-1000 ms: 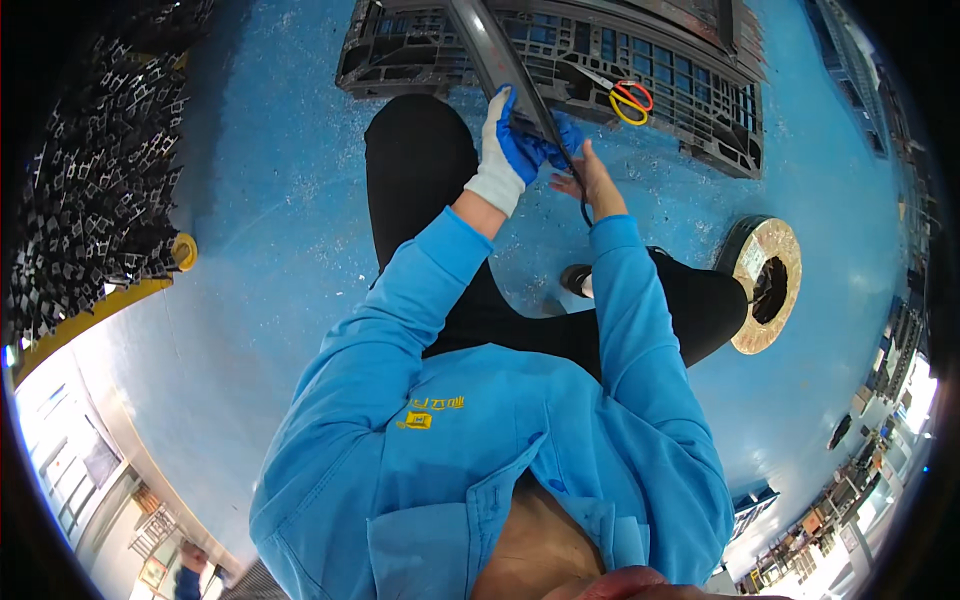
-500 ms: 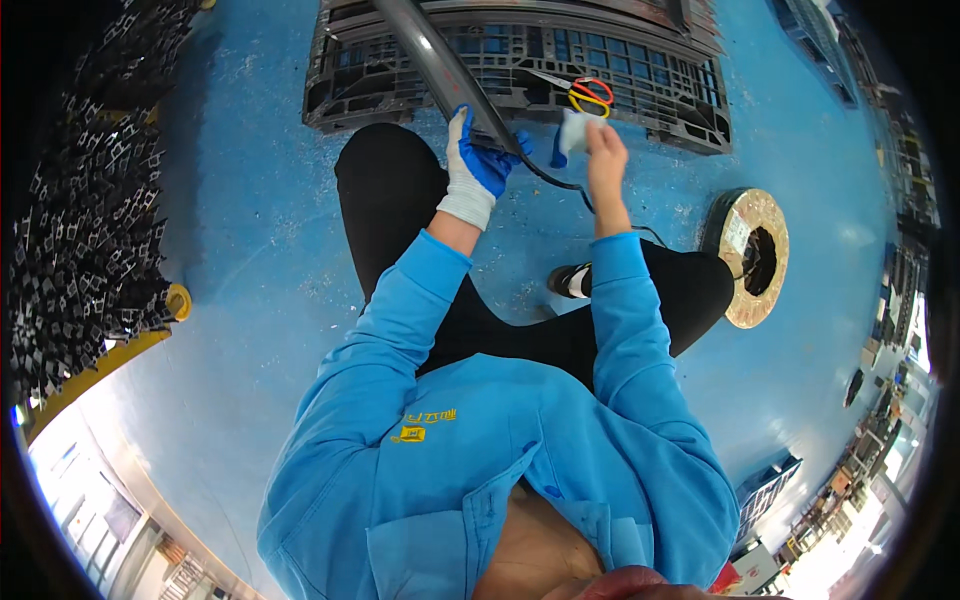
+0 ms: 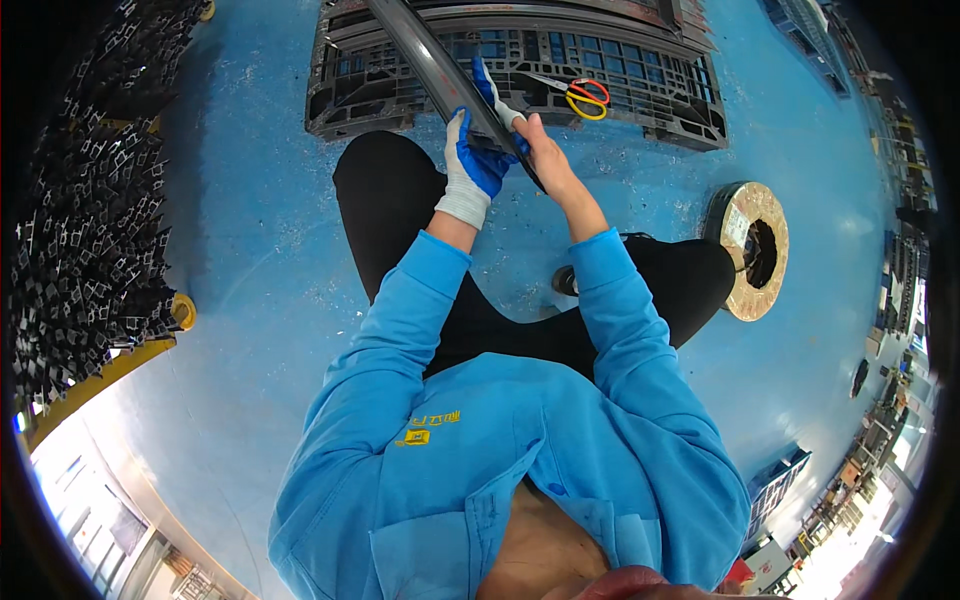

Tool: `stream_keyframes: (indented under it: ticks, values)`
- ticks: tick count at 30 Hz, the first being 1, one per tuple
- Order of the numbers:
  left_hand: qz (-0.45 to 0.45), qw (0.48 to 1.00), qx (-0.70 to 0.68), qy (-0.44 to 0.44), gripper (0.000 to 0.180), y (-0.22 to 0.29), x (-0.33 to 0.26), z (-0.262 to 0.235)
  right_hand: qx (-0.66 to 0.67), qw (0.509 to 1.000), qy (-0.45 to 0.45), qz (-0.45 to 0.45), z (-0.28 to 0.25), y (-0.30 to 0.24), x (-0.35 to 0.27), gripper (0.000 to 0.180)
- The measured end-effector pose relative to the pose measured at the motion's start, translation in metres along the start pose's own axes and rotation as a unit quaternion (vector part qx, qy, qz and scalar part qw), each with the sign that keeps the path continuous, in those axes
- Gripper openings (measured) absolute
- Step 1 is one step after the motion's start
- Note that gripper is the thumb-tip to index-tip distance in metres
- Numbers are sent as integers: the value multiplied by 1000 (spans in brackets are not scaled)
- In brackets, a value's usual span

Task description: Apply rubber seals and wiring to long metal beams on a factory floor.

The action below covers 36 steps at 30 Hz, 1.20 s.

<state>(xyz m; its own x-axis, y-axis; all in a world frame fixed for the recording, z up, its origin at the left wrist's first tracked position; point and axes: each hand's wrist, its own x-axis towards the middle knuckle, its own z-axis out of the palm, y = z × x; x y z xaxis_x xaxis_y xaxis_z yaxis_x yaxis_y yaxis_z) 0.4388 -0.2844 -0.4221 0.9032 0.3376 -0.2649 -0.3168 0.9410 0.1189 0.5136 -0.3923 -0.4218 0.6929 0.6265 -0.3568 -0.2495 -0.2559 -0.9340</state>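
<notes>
A long dark profile (image 3: 425, 62) slants from the top edge down toward my hands, its near end between them. My left hand (image 3: 472, 165), in a white glove with blue coating, is closed around the near end. At the profile's right edge is my right hand (image 3: 550, 165), bare at the back and thumb. Its fingers are covered by a white-and-blue glove piece (image 3: 490, 92) pointing up along the profile; whether worn or held, I cannot tell. A thin black strip (image 3: 538, 182) comes off the profile's end and passes behind my right wrist.
Red-and-yellow-handled scissors (image 3: 588, 98) lie on a dark plastic pallet (image 3: 350, 95) that bears more long profiles (image 3: 490, 12). A ring-shaped coil (image 3: 742, 215) lies by my right knee. Many stacked dark profiles (image 3: 90, 240) fill the left side, beside a yellow rail (image 3: 100, 385).
My right hand has moved left and in against the profile, bringing the white-and-blue glove piece with it. My left hand keeps its hold, almost unmoved.
</notes>
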Motion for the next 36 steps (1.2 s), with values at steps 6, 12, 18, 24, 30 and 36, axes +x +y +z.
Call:
stream_keyframes:
  ticks: [6, 12, 18, 24, 30, 36]
  values:
    - [-2, 997, 45, 57, 43, 2, -1, -12, -69, 992, -11, 103, -12, 2, 19, 47]
    - [-2, 998, 53, 45, 45, -3, 0, -7, -254, 959, 60, 107, -19, 10, 64, 31]
    - [31, 994, 1, 105, 44, -7, 3, 2, 374, 920, 46, 105, -3, 11, 83, 21]
    - [19, 997, 37, 61, 51, -1, 7, -28, -191, 959, 72, -195, 7, 34, 71, 22]
    - [17, 995, 67, 69, 53, -6, 3, -21, -128, 978, -20, -164, 15, 25, 85, 35]
    - [35, 990, 69, 117, 50, -7, 0, -14, 26, 994, -19, -109, 25, 18, 116, 40]
